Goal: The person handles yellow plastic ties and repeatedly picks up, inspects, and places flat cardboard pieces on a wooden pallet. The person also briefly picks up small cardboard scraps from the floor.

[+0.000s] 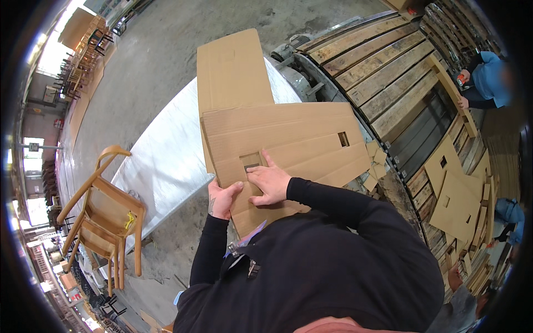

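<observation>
A large brown cardboard sheet (300, 130) lies in front of me, partly over another cardboard piece (230, 69) that sticks out beyond it. My left hand (224, 198) grips its left edge, thumb on top and fingers hidden underneath. With fingers spread, my right hand (269, 182) presses on the sheet, its fingertips at a small rectangular cut-out (251, 162) where something dark shows. A second rectangular hole (343, 139) pierces the sheet farther right.
Under the cardboard is a table covered in pale sheeting (161, 150). A wooden chair (102, 213) stands at its left. Wooden slats (372, 50) form a platform at right, with cut cardboard panels (452, 202) on it. Co-workers in blue (491, 77) are at the far right.
</observation>
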A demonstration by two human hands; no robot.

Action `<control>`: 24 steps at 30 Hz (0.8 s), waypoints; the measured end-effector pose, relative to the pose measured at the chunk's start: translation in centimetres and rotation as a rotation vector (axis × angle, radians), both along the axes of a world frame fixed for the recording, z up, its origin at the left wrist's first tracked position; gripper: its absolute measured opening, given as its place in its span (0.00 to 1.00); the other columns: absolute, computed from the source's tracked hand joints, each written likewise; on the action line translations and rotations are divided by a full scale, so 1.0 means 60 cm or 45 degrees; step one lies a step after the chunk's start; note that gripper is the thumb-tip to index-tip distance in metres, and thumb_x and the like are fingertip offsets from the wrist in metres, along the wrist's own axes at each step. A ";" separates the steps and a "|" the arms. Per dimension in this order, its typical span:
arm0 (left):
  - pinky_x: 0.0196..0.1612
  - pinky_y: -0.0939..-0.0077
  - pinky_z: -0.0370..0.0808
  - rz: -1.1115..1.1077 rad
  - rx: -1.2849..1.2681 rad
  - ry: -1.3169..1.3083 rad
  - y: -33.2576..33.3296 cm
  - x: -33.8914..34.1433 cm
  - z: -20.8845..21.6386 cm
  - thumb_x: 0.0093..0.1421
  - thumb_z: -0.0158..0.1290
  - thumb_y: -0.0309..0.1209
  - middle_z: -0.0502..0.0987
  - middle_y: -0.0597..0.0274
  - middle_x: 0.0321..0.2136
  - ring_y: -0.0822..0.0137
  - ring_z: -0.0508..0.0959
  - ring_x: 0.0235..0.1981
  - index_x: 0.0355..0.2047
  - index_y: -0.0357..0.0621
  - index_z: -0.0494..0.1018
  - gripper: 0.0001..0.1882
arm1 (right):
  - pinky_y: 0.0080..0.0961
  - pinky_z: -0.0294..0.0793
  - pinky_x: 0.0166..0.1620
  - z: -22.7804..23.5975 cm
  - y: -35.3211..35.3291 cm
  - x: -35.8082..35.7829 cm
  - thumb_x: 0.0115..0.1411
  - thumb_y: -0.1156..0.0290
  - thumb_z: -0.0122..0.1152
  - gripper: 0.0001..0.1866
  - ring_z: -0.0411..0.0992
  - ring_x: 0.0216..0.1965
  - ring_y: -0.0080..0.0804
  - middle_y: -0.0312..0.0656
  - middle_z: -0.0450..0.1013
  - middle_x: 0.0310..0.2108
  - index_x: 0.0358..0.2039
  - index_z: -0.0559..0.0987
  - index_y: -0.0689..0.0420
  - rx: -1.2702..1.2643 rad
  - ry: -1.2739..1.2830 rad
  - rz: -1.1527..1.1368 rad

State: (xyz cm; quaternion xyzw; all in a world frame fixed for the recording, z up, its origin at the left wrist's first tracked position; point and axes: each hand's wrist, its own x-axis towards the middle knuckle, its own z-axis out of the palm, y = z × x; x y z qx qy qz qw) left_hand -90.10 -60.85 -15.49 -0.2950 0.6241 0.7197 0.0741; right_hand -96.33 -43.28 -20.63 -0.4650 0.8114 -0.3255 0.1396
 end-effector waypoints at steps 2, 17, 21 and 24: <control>0.40 0.73 0.78 0.022 0.102 0.017 -0.008 0.000 -0.007 0.49 0.57 0.15 0.79 0.54 0.38 0.65 0.80 0.35 0.45 0.32 0.70 0.20 | 0.60 0.29 0.67 -0.004 -0.004 0.007 0.51 0.42 0.53 0.36 0.68 0.54 0.45 0.54 0.72 0.45 0.46 0.74 0.64 -0.075 0.063 -0.049; 0.47 0.66 0.75 -0.413 0.487 0.113 0.152 -0.176 0.034 0.56 0.53 0.25 0.77 0.52 0.43 0.59 0.78 0.42 0.47 0.32 0.71 0.18 | 0.26 0.77 0.40 0.164 0.411 0.148 0.55 0.77 0.59 0.19 0.78 0.33 0.33 0.42 0.77 0.32 0.49 0.75 0.60 -0.916 -0.005 -1.202; 0.52 0.65 0.73 -0.628 0.741 -0.055 0.425 -0.232 -0.048 0.60 0.50 0.29 0.77 0.52 0.46 0.60 0.77 0.46 0.47 0.30 0.72 0.17 | 0.24 0.76 0.40 0.157 0.501 0.243 0.57 0.78 0.56 0.18 0.78 0.35 0.30 0.42 0.78 0.32 0.49 0.75 0.61 -0.935 -0.104 -1.537; 0.52 0.64 0.72 -0.937 1.039 0.001 0.682 -0.220 -0.080 0.62 0.47 0.30 0.75 0.53 0.48 0.60 0.75 0.48 0.49 0.32 0.72 0.18 | 0.24 0.76 0.40 0.144 0.540 0.298 0.57 0.79 0.56 0.18 0.78 0.34 0.29 0.42 0.78 0.32 0.49 0.74 0.61 -0.870 -0.060 -1.696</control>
